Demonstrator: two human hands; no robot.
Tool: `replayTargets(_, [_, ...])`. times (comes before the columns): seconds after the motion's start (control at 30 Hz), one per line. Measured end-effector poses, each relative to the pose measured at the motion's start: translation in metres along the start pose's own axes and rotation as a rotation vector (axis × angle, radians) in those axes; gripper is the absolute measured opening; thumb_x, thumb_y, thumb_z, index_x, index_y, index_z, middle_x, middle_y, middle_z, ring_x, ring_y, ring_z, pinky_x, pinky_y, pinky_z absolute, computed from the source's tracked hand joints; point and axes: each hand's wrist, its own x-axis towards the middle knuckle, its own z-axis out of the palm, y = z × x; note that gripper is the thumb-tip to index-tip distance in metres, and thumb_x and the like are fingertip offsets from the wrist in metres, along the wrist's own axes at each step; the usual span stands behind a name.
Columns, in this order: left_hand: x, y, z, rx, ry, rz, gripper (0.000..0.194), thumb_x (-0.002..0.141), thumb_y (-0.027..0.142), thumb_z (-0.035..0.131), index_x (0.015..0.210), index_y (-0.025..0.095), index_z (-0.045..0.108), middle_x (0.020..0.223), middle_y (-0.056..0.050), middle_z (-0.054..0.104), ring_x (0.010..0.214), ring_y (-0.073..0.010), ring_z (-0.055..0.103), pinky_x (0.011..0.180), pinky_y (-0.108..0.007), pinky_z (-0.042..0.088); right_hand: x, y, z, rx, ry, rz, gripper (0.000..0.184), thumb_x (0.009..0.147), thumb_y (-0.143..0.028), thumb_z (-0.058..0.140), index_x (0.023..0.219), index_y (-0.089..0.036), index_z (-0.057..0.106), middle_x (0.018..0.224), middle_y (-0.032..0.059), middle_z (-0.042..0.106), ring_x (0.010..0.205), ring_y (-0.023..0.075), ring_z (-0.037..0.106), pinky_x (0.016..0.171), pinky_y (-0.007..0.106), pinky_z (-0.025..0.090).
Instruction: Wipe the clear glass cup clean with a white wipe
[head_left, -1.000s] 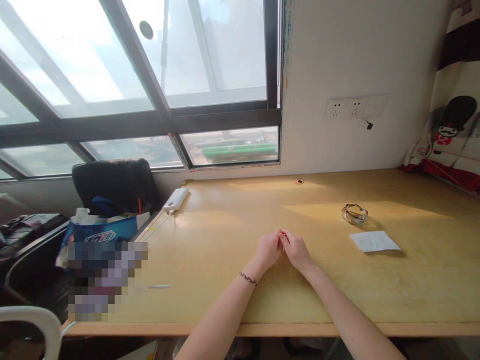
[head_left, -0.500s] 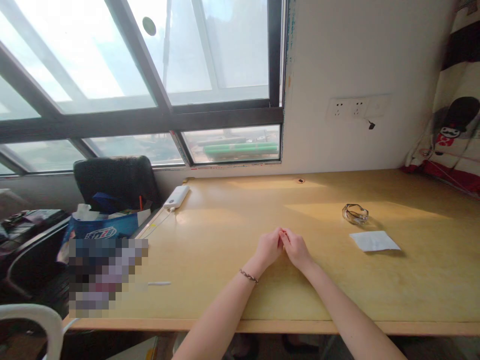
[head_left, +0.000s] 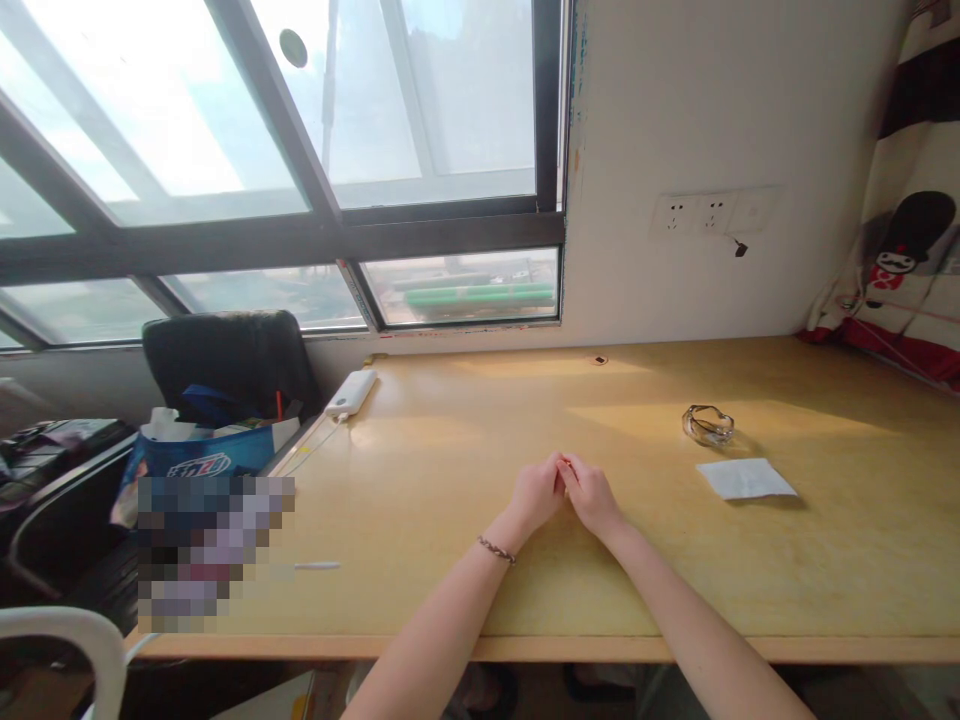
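My left hand [head_left: 538, 492] and my right hand [head_left: 591, 493] rest on the wooden table [head_left: 420, 480], meeting at the fingertips in front of me. The fingers of both are curled inward and closed against each other. No object shows in either hand; the space beneath the palms is hidden. A braided bracelet [head_left: 496, 549] circles my left wrist. To the right of my right hand lies a flat white paper [head_left: 746, 478]. Just behind it is a small clear, glassy item with a wavy rim [head_left: 708, 426], apart from both hands.
A white power bank [head_left: 351, 393] with a cable lies at the table's left edge. A thin white stick [head_left: 316, 566] is nearer me, beside a blurred patch. Left of the table stand a black chair [head_left: 229, 360] and a blue bag [head_left: 210, 455]. A window and wall sockets are behind.
My hands keep the same closed pose in the same place. The view has shifted only very slightly.
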Motion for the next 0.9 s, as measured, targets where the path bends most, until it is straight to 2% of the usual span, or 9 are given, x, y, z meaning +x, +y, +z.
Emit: replayTargets(0.9, [0.0003,0.0016,-0.0020,0.041,0.003,0.020,0.017,0.082,0.017,0.035,0.082,0.017,0.052,0.066,-0.003,0.062,0.055,-0.0132,0.056,0.051,-0.021,0.038,-0.0003,-0.0018,-0.0013,0.014,0.004,-0.010,0.035,0.089,-0.040,0.029,0.093,-0.018,0.057,0.079,0.0063,0.066,0.072,0.0187,0.062,0.063,0.025,0.044])
